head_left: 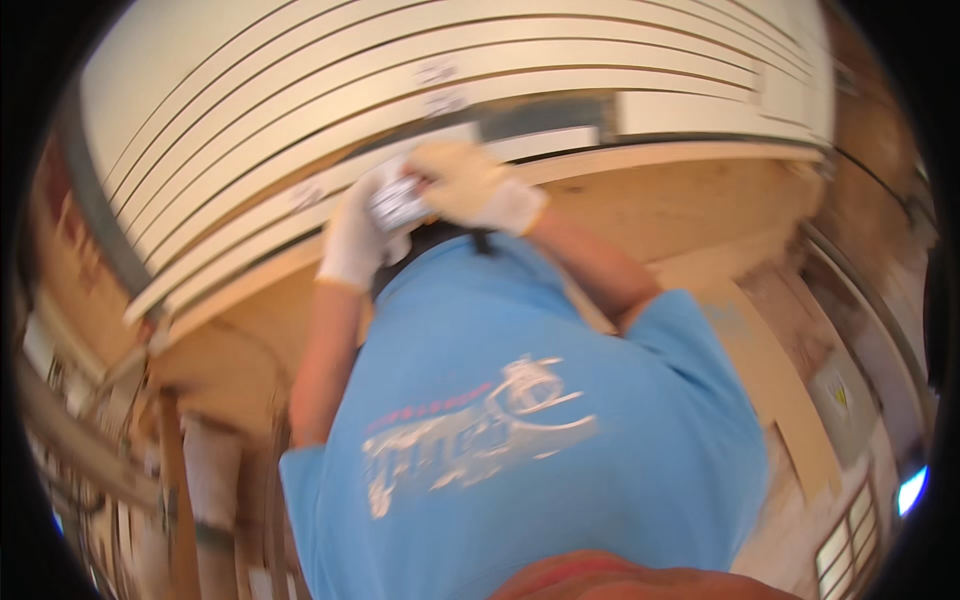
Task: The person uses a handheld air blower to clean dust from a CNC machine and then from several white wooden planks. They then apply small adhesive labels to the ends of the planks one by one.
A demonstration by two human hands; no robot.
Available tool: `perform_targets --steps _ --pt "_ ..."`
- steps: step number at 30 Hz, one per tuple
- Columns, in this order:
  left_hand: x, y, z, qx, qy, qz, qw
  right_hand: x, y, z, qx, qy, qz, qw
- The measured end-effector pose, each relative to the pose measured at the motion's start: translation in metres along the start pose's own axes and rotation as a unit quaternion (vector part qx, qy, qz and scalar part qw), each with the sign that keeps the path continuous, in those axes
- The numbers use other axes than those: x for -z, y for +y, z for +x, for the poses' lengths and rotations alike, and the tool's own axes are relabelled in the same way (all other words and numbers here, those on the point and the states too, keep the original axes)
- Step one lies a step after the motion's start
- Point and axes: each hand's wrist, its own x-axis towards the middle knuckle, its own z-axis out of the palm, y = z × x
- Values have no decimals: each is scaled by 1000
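Observation:
Both of my hands wear pale knitted work gloves and meet close in front of my waist, at the edge of the worktable. My left hand is closed around a small silvery-white thing with grey marks; motion blur hides its kind. My right hand bends in from the other side, fingers curled at the top of that thing, and whether they pinch anything is hidden. Just beyond the hands lie long cream-white strips on the table.
More parallel cream panels with dark gaps cover the worktable, some bearing small printed labels. A wooden table edge runs in front of me. Metal rails stand at lower left, and a grey box sits at right.

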Motion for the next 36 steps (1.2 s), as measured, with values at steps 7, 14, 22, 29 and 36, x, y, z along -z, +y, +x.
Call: perform_targets --steps 7,14,22,29,36 --pt "-16 -7 19 87 -4 -266 960 5 14 -1 -65 -34 -19 997" --pt "-15 0 26 71 -4 -262 963 11 7 3 -64 -14 -30 997" --pt "-13 -4 38 69 33 -270 960 17 9 11 -54 -22 -48 997" --pt "-21 13 25 44 48 -267 962 30 -4 19 -9 -12 -95 995" --pt "-14 6 22 21 -4 -314 949 29 -15 25 45 -5 -137 989"
